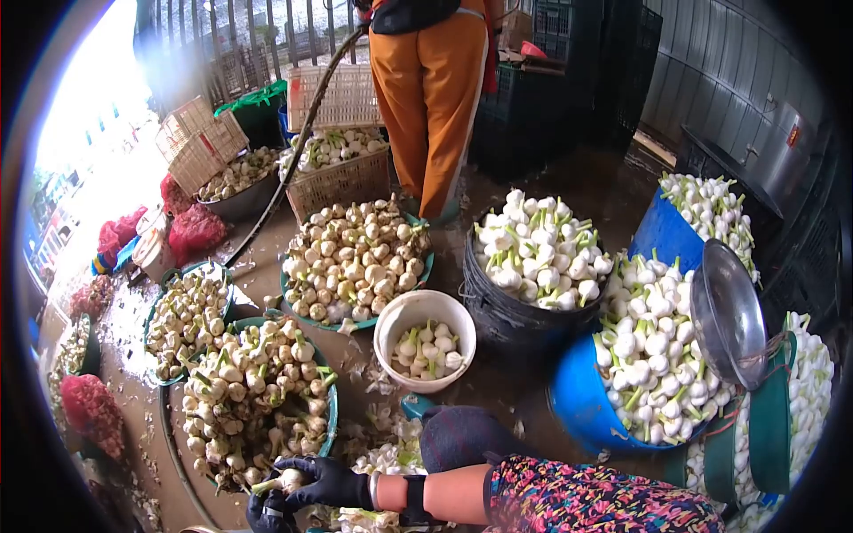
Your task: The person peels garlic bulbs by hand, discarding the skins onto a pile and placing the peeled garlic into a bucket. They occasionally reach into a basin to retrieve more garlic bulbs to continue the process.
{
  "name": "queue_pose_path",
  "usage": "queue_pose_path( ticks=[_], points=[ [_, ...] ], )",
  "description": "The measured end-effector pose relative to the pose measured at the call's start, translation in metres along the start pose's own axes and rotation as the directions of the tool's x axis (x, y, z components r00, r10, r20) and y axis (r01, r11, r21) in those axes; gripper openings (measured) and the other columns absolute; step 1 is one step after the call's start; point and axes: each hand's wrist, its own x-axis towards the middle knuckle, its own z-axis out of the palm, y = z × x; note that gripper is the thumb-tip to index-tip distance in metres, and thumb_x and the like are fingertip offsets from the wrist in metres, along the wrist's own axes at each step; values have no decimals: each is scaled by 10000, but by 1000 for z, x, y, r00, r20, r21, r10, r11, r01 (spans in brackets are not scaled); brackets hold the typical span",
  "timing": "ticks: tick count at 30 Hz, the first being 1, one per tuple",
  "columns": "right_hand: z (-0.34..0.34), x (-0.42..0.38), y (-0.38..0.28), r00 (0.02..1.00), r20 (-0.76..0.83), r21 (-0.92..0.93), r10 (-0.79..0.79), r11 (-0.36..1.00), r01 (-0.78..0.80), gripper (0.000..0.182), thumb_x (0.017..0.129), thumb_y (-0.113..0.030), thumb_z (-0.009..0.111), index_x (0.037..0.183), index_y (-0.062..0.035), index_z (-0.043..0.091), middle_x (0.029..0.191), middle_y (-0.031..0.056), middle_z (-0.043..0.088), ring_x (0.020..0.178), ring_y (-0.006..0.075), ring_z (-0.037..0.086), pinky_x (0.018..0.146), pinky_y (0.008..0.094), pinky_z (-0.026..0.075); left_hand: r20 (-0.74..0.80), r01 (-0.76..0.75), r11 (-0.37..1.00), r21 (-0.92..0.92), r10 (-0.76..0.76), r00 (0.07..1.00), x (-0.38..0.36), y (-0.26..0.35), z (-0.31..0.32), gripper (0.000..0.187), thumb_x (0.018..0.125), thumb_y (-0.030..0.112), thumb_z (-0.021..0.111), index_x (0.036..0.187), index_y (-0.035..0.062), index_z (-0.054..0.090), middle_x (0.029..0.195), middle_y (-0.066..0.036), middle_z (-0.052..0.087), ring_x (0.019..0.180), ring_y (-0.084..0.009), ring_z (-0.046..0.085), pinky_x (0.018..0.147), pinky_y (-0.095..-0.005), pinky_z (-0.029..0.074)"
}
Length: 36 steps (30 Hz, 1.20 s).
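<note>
My right hand (pixel 318 484), in a black glove, reaches in from the right and has its fingers closed round a garlic bulb (pixel 290 481). The bulb's short cut stem points left. My left hand (pixel 269 513), also black-gloved, is just below at the bottom edge, close to the stem. Its fingers are curled, with a small greyish piece showing between them that I cannot name. Right behind both hands stands a green basin (pixel 330 417) heaped with brownish, untrimmed garlic (pixel 253 382). Pale peeled skins (pixel 388 453) lie beside my right wrist.
Ahead are a white bucket (pixel 384 342) of garlic, a black tub (pixel 493 306) and a tipped blue barrel (pixel 577 395) of white bulbs. A metal bowl (pixel 729 311) leans at right. A person in orange trousers (pixel 426 98) stands behind. A hose (pixel 306 133) crosses the wet floor.
</note>
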Motion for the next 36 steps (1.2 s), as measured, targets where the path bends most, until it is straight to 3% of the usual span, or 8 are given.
queue_pose_path(
  ticks=[12,14,20,22,26,28,30,36],
  points=[
    [-15,13,39,976,22,180,219,959,-219,601,826,-261,641,1326,-46,385,1088,73,585,945,140,546,815,264,456,40,-67,961,269,59,997,7,-4,-5,335,732,9,370,958,-30,614,870,-95,618,808,-175,592,736,-289,498],
    [-22,16,25,823,300,-583,-483,589,559,541,818,-309,642,1270,-76,456,940,50,596,842,175,569,742,277,478,13,-61,951,303,59,998,8,-11,-11,336,736,-4,361,954,-27,616,865,-92,617,799,-173,592,723,-281,496],
    [-21,-10,6,887,444,-232,-131,939,254,419,667,17,715,1038,-86,551,772,-36,545,682,84,482,614,258,451,145,-11,853,523,-76,987,16,-24,-25,351,767,-27,462,1102,10,561,916,-116,617,768,-193,598,699,-255,492],
    [-12,-12,-7,708,505,366,493,621,-694,309,819,-465,569,908,-170,585,676,-24,533,560,122,516,486,255,413,175,-154,861,484,77,982,37,-43,-18,290,786,55,517,1066,2,569,910,-105,617,759,-180,595,682,-266,489],
    [-7,-21,-17,931,353,-122,91,991,-51,336,843,-430,552,957,-115,567,693,1,554,524,104,526,434,237,419,79,-313,802,508,319,944,12,-77,-58,291,824,217,628,995,-15,585,897,-84,618,742,-154,588,647,-289,483],
    [-16,-12,-52,857,399,492,325,713,-499,222,844,-191,619,966,-6,597,852,5,583,743,83,530,642,254,464,312,-487,471,736,402,861,5,-17,-20,371,873,278,552,1082,-29,543,969,-98,602,844,-187,589,736,-303,479],
    [-34,6,14,976,217,-164,2,986,35,340,806,-197,671,1086,-57,540,867,13,585,742,97,557,577,249,488,-17,-44,998,42,45,999,4,-1,-4,343,857,164,537,1126,-49,528,1012,-114,600,870,-203,596,763,-302,486],
    [-17,1,-27,930,137,318,341,874,-367,393,800,-216,680,1135,-83,523,935,26,593,785,127,598,601,268,534,30,29,999,-14,-29,999,6,0,5,408,798,73,608,1183,-20,511,1094,-98,593,976,-168,563,855,-292,445]
  ],
)
